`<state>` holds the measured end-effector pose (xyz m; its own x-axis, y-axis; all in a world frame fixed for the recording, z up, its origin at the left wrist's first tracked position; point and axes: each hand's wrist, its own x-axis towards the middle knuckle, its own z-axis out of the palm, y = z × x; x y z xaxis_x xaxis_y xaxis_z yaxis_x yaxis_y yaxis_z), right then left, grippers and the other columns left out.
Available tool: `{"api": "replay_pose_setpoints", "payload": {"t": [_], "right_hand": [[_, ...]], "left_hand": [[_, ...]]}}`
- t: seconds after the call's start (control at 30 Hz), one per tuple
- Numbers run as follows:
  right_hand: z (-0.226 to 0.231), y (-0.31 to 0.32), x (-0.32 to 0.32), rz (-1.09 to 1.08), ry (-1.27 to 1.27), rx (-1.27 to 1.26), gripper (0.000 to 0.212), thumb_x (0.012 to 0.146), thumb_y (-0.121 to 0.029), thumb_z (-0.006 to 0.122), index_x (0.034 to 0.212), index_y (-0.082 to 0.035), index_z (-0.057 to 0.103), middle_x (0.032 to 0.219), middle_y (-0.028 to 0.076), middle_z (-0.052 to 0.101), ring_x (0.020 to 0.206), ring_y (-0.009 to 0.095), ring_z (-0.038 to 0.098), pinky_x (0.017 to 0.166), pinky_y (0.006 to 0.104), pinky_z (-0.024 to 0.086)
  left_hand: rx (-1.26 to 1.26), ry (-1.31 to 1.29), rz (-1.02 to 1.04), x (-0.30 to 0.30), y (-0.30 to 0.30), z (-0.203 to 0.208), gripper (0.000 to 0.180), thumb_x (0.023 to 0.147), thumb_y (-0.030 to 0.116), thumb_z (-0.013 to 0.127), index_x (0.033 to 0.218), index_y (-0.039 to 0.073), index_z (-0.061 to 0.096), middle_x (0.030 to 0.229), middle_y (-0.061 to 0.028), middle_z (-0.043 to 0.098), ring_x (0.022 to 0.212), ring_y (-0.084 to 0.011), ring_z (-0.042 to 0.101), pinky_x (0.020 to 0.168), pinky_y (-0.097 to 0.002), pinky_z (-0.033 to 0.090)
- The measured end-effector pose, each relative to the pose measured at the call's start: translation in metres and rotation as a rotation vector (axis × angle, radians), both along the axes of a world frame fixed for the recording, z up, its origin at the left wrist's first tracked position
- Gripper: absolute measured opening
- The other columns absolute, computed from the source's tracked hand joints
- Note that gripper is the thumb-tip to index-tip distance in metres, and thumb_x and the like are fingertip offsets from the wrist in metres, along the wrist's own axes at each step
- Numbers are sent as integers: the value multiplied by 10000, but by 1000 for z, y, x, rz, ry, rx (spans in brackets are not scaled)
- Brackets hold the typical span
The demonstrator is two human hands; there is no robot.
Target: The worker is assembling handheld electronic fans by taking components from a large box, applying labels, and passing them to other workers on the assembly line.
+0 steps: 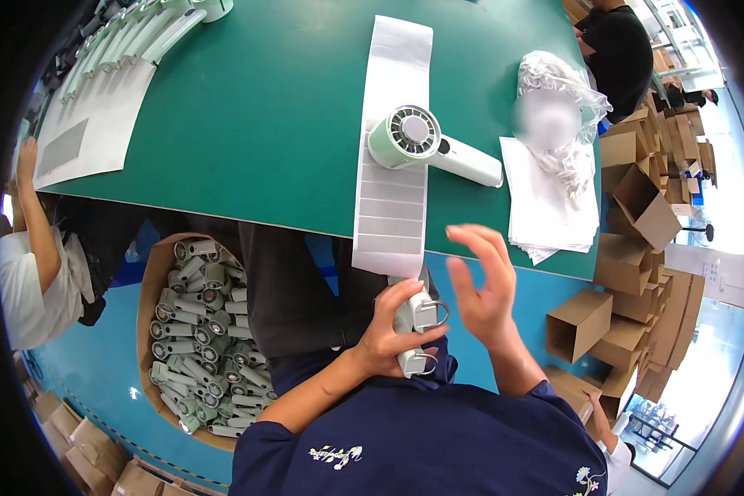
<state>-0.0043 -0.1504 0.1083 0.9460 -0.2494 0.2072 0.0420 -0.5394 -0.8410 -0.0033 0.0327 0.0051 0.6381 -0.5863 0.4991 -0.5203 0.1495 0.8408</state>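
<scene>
My left hand is closed around two pale handheld fans, held close to my body. Their handle ends point right, each with a metal ring, and my hand hides much of them. To the right, my right hand is raised with fingers apart and holds nothing. On the green table in front of me lies a light green and white handheld fan, its round head resting on a long white label strip. The strip's near end hangs over the table edge above my left hand.
On the table's right, a clear bag of white cords rests by stacked white sheets. More fans line the far left. A carton full of fans stands beside my legs. Co-workers and empty cartons surround the table.
</scene>
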Motion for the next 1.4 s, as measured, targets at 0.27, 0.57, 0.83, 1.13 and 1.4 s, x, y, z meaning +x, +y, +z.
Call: {"api": "replay_pose_setpoints", "payload": {"t": [0.27, 0.57, 0.83, 1.13, 1.4], "right_hand": [[-21, 4, 27, 138, 14, -664, 403, 881, -227, 749, 1249, -75, 688, 1396, 104, 625, 1349, 315, 540, 1140, 495, 359], [-35, 6, 21, 101, -94, -722, 405, 805, -154, 804, 1186, -61, 704, 1333, 106, 675, 1290, 321, 588, 1092, 482, 408], [-54, 2, 22, 68, -373, -704, 313, 733, -77, 844, 1030, -82, 746, 1199, 73, 721, 1080, 263, 679, 926, 409, 520], [-54, 1, 21, 53, -416, -709, 260, 727, -48, 835, 969, -39, 740, 1061, 71, 761, 1019, 266, 698, 890, 403, 532], [-55, 0, 18, 56, -418, -712, 231, 748, -63, 816, 965, -44, 738, 1088, 80, 764, 1029, 273, 700, 897, 408, 531]], "left_hand": [[-158, 20, 50, -5, 4, -16, 407, 729, 222, 853, 1129, 197, 782, 1461, -244, 362, 1343, -507, 412, 1100, -554, 420], [-141, 18, 104, -1, 8, -18, 427, 765, 253, 810, 1185, 193, 756, 1469, -285, 379, 1328, -501, 430, 1089, -564, 408], [-121, 38, 86, 2, 5, -14, 395, 756, 259, 808, 1147, 206, 775, 1449, -264, 395, 1314, -499, 448, 1099, -557, 406], [-101, -46, 38, 26, 2, -8, 375, 737, 297, 773, 1104, 222, 780, 1421, -233, 404, 1368, -543, 402, 1133, -604, 348], [-55, -29, 21, 34, -2, -1, 529, 627, 271, 795, 1155, 245, 776, 1414, -203, 436, 1402, -492, 393, 1158, -599, 309]]}}
